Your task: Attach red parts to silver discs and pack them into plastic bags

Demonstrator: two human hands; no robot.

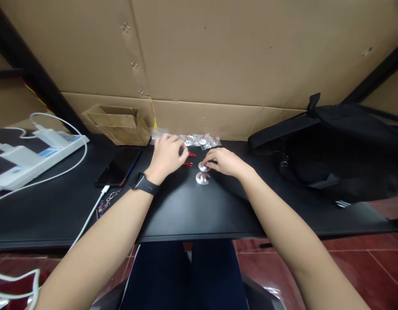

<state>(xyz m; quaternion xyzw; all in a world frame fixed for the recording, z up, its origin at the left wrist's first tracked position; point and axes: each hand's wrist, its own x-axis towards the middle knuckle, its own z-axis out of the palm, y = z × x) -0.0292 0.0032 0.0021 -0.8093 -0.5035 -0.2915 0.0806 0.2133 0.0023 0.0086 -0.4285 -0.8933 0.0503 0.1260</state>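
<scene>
My left hand [169, 154], with a black watch on its wrist, hovers over the back middle of the black desk. Its fingers are loosely bent, thumb apart, and nothing shows between them. Red cords [188, 164] lie by its thumb, partly hidden under the hand. My right hand [224, 161] pinches the red centre of a small silver cymbal [203, 168] at the desk surface. Just in front of it lies a second silver cymbal [203, 178], also red in the middle. Clear plastic packets [203, 139] with similar silver pieces line the back.
On the left are a white power strip [66, 148] with chargers, a dark phone [116, 167], a keychain [102, 206] and a white cable [89, 217]. An open cardboard box [128, 129] stands behind. A black bag [341, 155] fills the right side. Cardboard walls the back.
</scene>
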